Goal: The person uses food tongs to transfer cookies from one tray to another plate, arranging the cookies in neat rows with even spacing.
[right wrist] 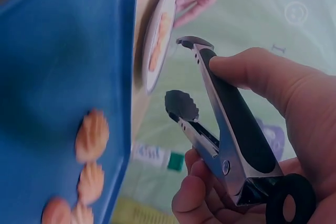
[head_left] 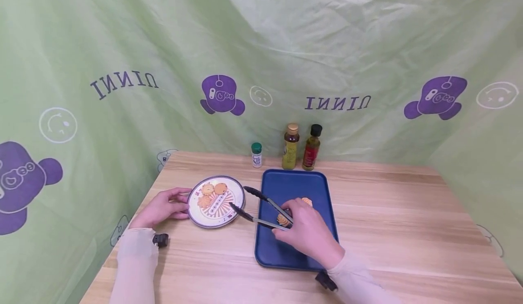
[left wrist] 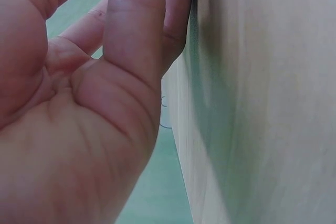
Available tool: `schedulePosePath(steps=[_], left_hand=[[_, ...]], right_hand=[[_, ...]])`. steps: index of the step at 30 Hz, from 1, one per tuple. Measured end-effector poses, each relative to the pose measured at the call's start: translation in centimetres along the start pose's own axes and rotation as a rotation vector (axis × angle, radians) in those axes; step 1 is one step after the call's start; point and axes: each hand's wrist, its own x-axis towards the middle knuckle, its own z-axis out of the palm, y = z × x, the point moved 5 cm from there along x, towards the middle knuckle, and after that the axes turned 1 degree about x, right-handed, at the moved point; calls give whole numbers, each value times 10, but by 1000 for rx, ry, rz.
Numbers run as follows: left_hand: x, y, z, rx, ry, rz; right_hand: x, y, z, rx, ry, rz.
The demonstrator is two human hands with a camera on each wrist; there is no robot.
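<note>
My left hand [head_left: 163, 206] holds the left rim of a round white plate [head_left: 196, 213] with a dark edge; its fingertips are partly hidden. Three cookies [head_left: 220, 188] lie on the plate's upper left part, over a printed pattern. My right hand [head_left: 304, 227] grips metal tongs [right wrist: 231, 124] with black handles and black scalloped tips. The tongs' arms are spread apart with nothing between them, and in the head view their tips reach over the plate's right side. Under the right hand is a blue tray [head_left: 286, 183] bearing several swirled cookies [right wrist: 92, 136], partly covered by that hand.
At the table's back edge stand a small green-capped shaker [head_left: 256, 155], a yellow-labelled bottle [head_left: 290, 152] and a black-capped bottle with a red label [head_left: 312, 152]. Green printed cloth [head_left: 261, 36] hangs around the wooden table [head_left: 388, 213].
</note>
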Motion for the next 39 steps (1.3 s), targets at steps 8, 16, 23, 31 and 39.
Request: schedulePosePath(steps=[8,16,23,31,39], left_hand=[[-1,1,0,4,2,-3],[-1,3,-1,0,8,-6],[0,0,0,1,5,-12],[0,2,-1,15,12,-11],[-1,2,0,21,7,-11]], right_hand=[[-22,33,-39,-52,9,98],[-30,71,-62,-85,-12,134],[-39,86,-67,-99,-22,136],[-42,85,-73,-139,2,76],[-40,79,-77,-193,28,-9]])
